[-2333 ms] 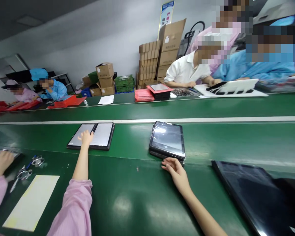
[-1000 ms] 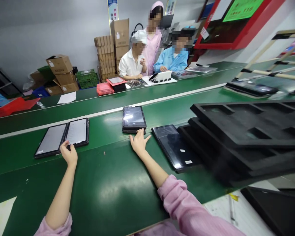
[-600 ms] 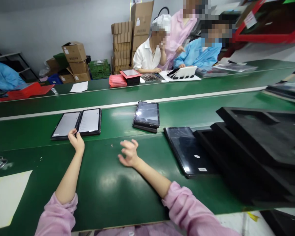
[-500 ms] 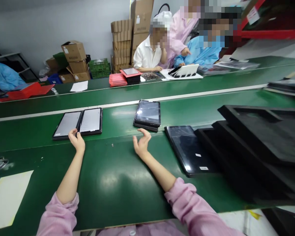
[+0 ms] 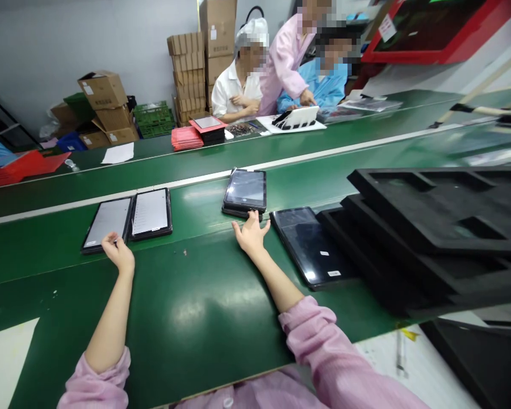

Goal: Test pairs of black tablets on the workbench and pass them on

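Observation:
My left hand [image 5: 120,254] has its fingers curled in, over the near right corner of a tablet with a pale lit screen [image 5: 108,221]. Anything inside those fingers is hidden. A second lit tablet [image 5: 150,211] lies right beside it. My right hand [image 5: 252,234] is open with fingers spread. Its fingertips reach the near edge of a small stack of dark tablets [image 5: 246,188]; whether they touch it I cannot tell. To the right of that hand lies a larger dark tablet [image 5: 313,250] with small white labels.
Black foam trays [image 5: 413,227] are piled on the right of the green bench [image 5: 187,335]. A white sheet [image 5: 8,358] lies at the near left. Across the bench, people sit and stand by a tablet in a white case [image 5: 296,118] and red sleeves [image 5: 186,138].
My right hand has moved forward to the tablet stack and its fingers have spread. My left hand stays by the lit tablet, fingers more curled. The view has shifted to the right.

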